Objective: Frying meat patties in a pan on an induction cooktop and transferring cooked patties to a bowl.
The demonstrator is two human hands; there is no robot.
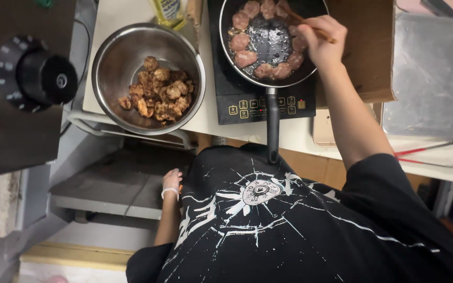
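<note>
Right hand: the right hand (322,37) is clamped around wooden chopsticks (310,25), tips down among the meat at the pan's far edge.
Left hand: the left hand (172,181) hangs low at the hip, well away from the grip; whether it holds anything, I cannot tell.
Pan: the black frying pan (269,42) sits on the induction cooktop (247,102), handle pointing back at the body.
Progress: pinkish meat pieces (245,57) ring the pan just left of the grip, looking only part cooked; browned pieces (158,94) already fill the steel bowl (116,63) further left.
Surface: a pale counter (294,136), a metal tray (436,78) right of the grip.
Room: cramped kitchen, a dial knob (43,76) far left.
</note>
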